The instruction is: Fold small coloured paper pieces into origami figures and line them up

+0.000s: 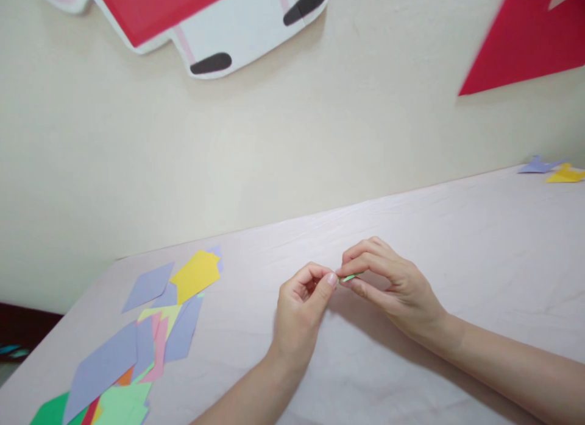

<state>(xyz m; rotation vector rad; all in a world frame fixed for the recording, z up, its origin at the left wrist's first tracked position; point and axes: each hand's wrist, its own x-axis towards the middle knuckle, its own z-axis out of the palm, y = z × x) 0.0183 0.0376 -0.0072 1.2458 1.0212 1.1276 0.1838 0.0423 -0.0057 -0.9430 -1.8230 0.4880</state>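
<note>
A small piece of green paper (350, 277) is pinched between my two hands, above the middle of the table. Most of it is hidden by the fingers, so its full shape does not show. My left hand (304, 300) grips one end between thumb and forefinger. On the other end, the thumb and fingers of my right hand (393, 282) are closed, with a thin green edge showing between them.
Loose colored paper pieces lie at the left, among them a purple sheet (103, 364), a yellow piece (196, 276) and a light green piece (123, 405). Purple (539, 165) and yellow folded papers (567, 174) lie at the far right. Behind the pale-covered table (457, 248) rises a wall (228, 151) with red-and-white decorations.
</note>
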